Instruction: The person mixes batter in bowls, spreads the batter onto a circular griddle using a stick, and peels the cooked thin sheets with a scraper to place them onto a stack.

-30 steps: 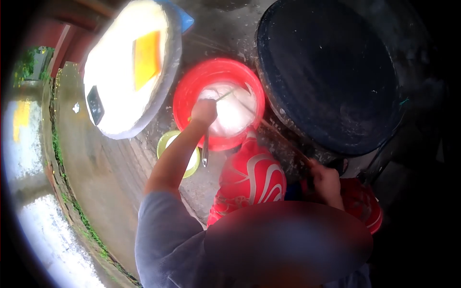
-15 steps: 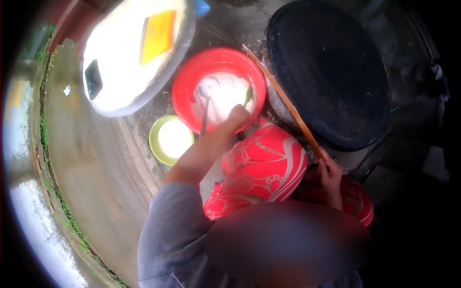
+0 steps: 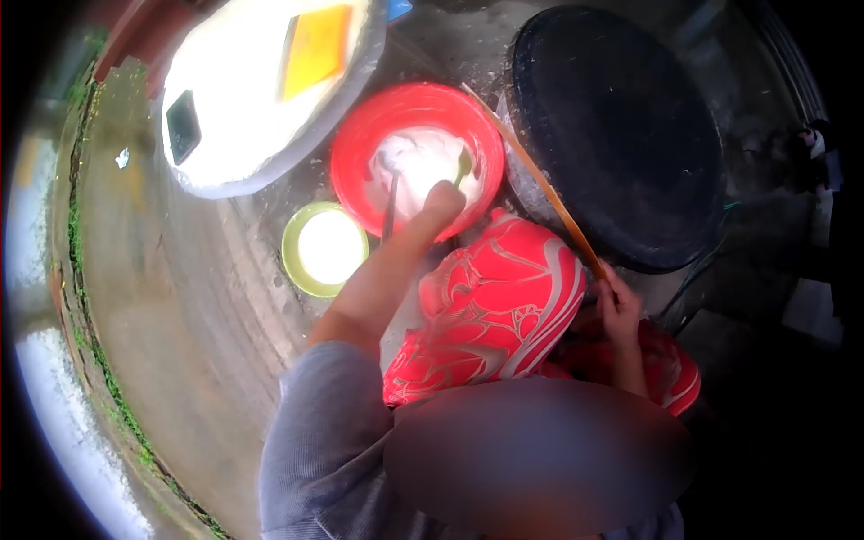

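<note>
White paste [image 3: 416,171], lumpy and glaring, inside 1 red tub [image 3: 354,148]. Left hand [image 3: 444,202] over it, arm [image 3: 369,306] outstretched, closed round 1 green spatula [image 3: 464,165]; right hand [image 3: 620,309] well apart, clutching 1 wooden stick [image 3: 545,192].

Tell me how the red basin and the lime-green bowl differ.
The red basin is clearly larger than the lime-green bowl. The basin has a long-handled utensil in it and the left hand over it, holding a green tool; the bowl shows no utensil or hand in it. The basin's pale contents look uneven, while the bowl's white fill is washed out by glare. Both are round and open-topped.
</note>
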A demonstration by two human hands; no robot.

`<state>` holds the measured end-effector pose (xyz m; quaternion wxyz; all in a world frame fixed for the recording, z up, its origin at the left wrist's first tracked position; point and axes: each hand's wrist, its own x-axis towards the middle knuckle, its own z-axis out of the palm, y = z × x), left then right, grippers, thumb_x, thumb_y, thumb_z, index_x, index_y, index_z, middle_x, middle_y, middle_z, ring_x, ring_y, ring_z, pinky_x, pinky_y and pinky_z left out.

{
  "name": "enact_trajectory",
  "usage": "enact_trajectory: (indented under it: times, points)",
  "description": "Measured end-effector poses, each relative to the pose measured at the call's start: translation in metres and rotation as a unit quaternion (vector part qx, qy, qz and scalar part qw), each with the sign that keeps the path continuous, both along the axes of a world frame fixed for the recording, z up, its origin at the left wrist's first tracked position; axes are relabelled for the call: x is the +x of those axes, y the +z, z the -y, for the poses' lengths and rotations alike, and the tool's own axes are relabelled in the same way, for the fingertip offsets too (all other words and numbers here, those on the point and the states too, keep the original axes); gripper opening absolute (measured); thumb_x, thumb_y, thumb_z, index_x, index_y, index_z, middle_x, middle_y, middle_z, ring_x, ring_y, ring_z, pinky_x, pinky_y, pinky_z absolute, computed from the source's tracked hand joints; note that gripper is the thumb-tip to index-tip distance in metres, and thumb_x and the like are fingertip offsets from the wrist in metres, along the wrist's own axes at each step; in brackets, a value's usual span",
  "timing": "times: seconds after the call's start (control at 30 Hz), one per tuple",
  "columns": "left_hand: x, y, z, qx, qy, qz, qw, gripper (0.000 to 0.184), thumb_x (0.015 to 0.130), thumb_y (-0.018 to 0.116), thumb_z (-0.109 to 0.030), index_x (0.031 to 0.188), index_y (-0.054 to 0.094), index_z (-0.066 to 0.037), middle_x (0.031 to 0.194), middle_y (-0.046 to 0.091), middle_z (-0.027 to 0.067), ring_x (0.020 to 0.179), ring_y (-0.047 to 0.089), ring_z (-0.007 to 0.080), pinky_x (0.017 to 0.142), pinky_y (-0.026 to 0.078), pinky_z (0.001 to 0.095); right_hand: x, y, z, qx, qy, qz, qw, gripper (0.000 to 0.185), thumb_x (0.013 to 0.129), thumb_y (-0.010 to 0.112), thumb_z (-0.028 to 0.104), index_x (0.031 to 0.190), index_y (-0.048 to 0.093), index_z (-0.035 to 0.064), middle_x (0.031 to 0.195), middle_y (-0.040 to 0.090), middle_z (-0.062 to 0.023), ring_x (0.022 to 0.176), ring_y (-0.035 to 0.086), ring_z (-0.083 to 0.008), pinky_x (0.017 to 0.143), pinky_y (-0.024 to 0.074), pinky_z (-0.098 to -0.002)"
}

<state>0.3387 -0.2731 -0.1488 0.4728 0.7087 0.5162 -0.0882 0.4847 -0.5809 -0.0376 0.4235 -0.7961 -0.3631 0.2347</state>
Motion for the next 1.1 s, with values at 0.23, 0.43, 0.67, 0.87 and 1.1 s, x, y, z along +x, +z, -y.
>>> enact_trajectory:
  times: [0.23, 0.43, 0.67, 0.87, 1.1]
  points:
    - [-0.021, 0.002, 0.029, 0.057, -0.162, -0.021, 0.985, 0.03, 0.079, 0.052, -0.019, 0.086, 0.062, 0.009, 0.088, 0.062, 0.0263, 0.087, 0.061, 0.0361, 0.074, 0.048, 0.0403, 0.004, -0.004, 0.002, 0.005, 0.001, 0.03, 1.0, 0.037, 0.083, 0.053, -0.004, 0.117, 0.058, 0.0066, 0.073, 0.063, -0.0031, 0.054, 0.048, -0.0036, 0.052, 0.0403, -0.0184]
    - [-0.041, -0.003, 0.02, 0.04, -0.135, -0.042, 0.989, 0.027, 0.076, 0.054, -0.018, 0.085, 0.063, 0.007, 0.092, 0.061, 0.0277, 0.092, 0.06, 0.0368, 0.078, 0.047, 0.0417, 0.001, -0.012, 0.002, -0.024, 0.026, 0.026, 0.999, 0.038, 0.081, 0.052, -0.007, 0.117, 0.058, 0.0058, 0.078, 0.066, -0.0067, 0.059, 0.053, -0.0058, 0.057, 0.0436, -0.0197]
    - [-0.074, 0.027, 0.021, 0.052, -0.187, -0.06, 0.979, 0.039, 0.08, 0.057, -0.029, 0.099, 0.061, 0.005, 0.098, 0.06, 0.025, 0.094, 0.058, 0.037, 0.079, 0.046, 0.0417, 0.001, -0.013, 0.002, -0.032, 0.044, 0.051, 0.997, 0.04, 0.08, 0.05, -0.008, 0.117, 0.058, 0.0046, 0.087, 0.067, -0.0114, 0.073, 0.06, -0.01, 0.068, 0.0464, -0.0227]
    - [-0.07, 0.022, 0.038, 0.065, -0.166, 0.017, 0.984, 0.025, 0.075, 0.054, -0.016, 0.086, 0.064, 0.003, 0.093, 0.061, 0.0268, 0.092, 0.06, 0.0366, 0.08, 0.047, 0.0403, 0.0, -0.014, 0.002, -0.064, 0.055, 0.072, 0.994, 0.042, 0.078, 0.051, -0.008, 0.117, 0.058, 0.0064, 0.085, 0.066, -0.0158, 0.072, 0.063, -0.0141, 0.068, 0.0473, -0.0243]
    - [-0.096, -0.005, 0.005, 0.134, -0.284, -0.072, 0.947, 0.023, 0.073, 0.052, -0.012, 0.085, 0.064, 0.004, 0.089, 0.062, 0.0237, 0.089, 0.061, 0.0342, 0.077, 0.049, 0.0404, 0.002, -0.025, 0.002, -0.022, 0.069, 0.115, 0.991, 0.044, 0.077, 0.052, -0.007, 0.116, 0.059, 0.0098, 0.083, 0.065, -0.0174, 0.07, 0.065, -0.0188, 0.067, 0.0478, -0.0261]
